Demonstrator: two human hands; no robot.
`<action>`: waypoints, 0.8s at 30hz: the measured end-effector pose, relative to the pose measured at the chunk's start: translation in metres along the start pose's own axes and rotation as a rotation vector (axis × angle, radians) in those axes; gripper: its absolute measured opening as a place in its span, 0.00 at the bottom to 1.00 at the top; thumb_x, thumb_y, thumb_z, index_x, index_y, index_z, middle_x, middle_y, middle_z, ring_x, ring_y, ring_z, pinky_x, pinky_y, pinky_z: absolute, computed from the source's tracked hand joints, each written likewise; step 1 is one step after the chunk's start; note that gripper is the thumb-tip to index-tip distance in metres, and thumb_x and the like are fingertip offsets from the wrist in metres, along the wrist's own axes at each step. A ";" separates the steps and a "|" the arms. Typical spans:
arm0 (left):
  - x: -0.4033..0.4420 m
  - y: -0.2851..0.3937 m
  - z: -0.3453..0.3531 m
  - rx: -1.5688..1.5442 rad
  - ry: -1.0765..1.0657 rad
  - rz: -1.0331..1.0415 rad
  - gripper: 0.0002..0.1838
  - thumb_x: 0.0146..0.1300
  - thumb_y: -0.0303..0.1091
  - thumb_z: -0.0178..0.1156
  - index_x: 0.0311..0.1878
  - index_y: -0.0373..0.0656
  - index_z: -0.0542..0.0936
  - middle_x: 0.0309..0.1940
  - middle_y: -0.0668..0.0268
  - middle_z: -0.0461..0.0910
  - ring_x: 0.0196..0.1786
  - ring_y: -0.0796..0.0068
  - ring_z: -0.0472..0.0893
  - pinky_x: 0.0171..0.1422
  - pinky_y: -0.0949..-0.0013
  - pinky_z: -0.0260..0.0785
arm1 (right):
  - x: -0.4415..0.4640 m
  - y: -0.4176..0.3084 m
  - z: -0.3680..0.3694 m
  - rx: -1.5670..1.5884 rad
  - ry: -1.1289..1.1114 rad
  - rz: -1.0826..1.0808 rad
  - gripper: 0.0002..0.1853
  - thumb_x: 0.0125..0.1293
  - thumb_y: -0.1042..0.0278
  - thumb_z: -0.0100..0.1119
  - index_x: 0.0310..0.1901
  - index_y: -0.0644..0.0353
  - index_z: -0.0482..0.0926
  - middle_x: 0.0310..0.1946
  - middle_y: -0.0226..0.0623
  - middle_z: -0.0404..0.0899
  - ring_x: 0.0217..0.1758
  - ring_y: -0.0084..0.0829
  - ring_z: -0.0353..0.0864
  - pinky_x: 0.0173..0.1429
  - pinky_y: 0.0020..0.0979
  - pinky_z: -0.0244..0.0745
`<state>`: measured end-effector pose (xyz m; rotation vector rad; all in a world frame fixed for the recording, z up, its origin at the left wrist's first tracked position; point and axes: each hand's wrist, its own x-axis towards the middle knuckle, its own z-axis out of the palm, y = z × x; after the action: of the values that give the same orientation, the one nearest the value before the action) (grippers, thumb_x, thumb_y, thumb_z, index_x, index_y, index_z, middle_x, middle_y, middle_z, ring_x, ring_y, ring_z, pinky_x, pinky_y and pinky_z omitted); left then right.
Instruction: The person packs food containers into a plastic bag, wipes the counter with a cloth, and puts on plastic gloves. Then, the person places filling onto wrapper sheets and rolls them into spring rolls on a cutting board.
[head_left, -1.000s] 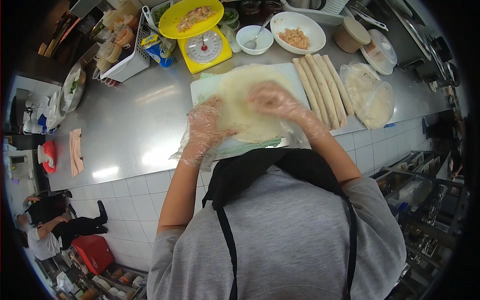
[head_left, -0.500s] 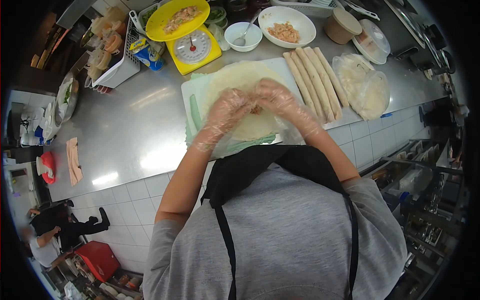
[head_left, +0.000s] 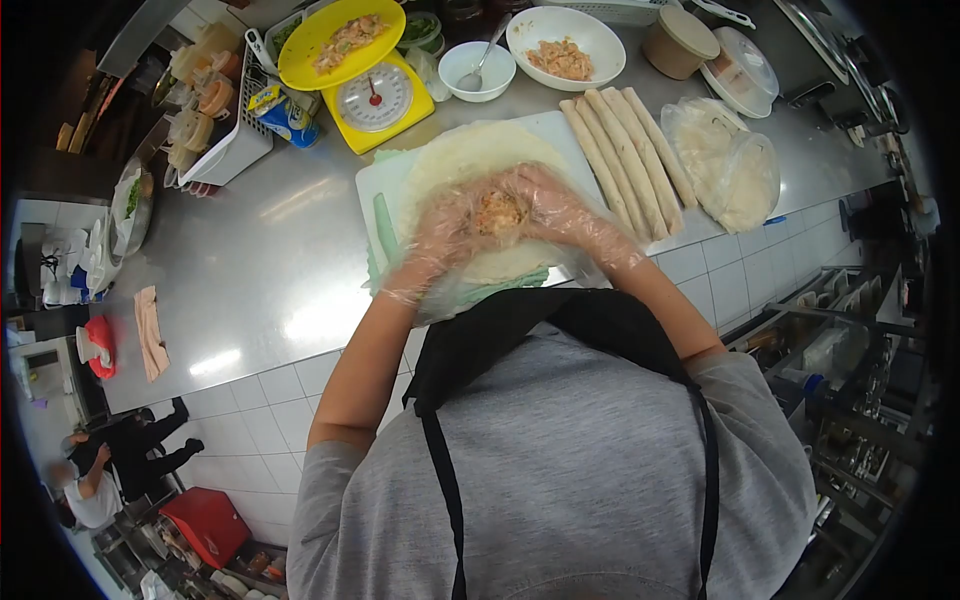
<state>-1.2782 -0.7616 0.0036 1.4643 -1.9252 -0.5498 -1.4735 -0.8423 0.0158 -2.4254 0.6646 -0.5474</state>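
Note:
A mound of pinkish chopped filling [head_left: 501, 213] sits between my two hands, over a round pale wrapper sheet [head_left: 470, 145]. My left hand [head_left: 445, 220], in a clear plastic glove, cups its left side. From the right, my right hand [head_left: 545, 205], gloved the same way, curves around it. The fingers are bent inward against the filling; some tips are blurred by the plastic. Below the wrapper lies a white cutting board [head_left: 372, 190] on a green cloth [head_left: 372, 272].
Several long rolled wraps [head_left: 630, 165] lie right of the board, beside bagged wrappers [head_left: 735, 180]. Behind stand a yellow scale [head_left: 415, 75] with a yellow plate [head_left: 295, 65], a small bowl with a spoon [head_left: 480, 90] and a filling bowl [head_left: 610, 60]. A white basket [head_left: 225, 150] stands left.
My hands have gone from pinching close together over the filling to cupping it from both sides, exposing more of it. The view has shifted slightly.

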 end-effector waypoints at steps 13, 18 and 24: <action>-0.002 0.016 -0.030 -0.075 0.174 0.045 0.27 0.45 0.40 0.72 0.51 0.48 0.79 0.45 0.62 0.78 0.51 0.59 0.74 0.59 0.60 0.64 | -0.006 -0.004 -0.030 0.075 0.031 -0.017 0.23 0.50 0.63 0.69 0.49 0.58 0.77 0.44 0.38 0.72 0.52 0.41 0.69 0.60 0.36 0.64; 0.002 -0.003 -0.013 0.063 -0.116 0.051 0.18 0.49 0.37 0.69 0.46 0.46 0.81 0.45 0.63 0.79 0.49 0.63 0.76 0.57 0.63 0.66 | 0.006 0.001 -0.016 0.060 -0.080 -0.061 0.18 0.52 0.65 0.68 0.45 0.58 0.79 0.41 0.37 0.74 0.50 0.39 0.71 0.59 0.37 0.66; -0.014 -0.027 -0.009 -0.399 -0.066 -0.156 0.20 0.51 0.34 0.68 0.48 0.43 0.78 0.47 0.58 0.76 0.50 0.59 0.76 0.59 0.63 0.67 | -0.013 0.028 -0.005 0.555 -0.032 0.211 0.19 0.53 0.64 0.67 0.45 0.60 0.76 0.42 0.39 0.74 0.51 0.39 0.72 0.58 0.37 0.67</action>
<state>-1.2506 -0.7561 -0.0116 1.3511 -1.6356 -1.0013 -1.4956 -0.8577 -0.0005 -1.8199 0.6438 -0.5216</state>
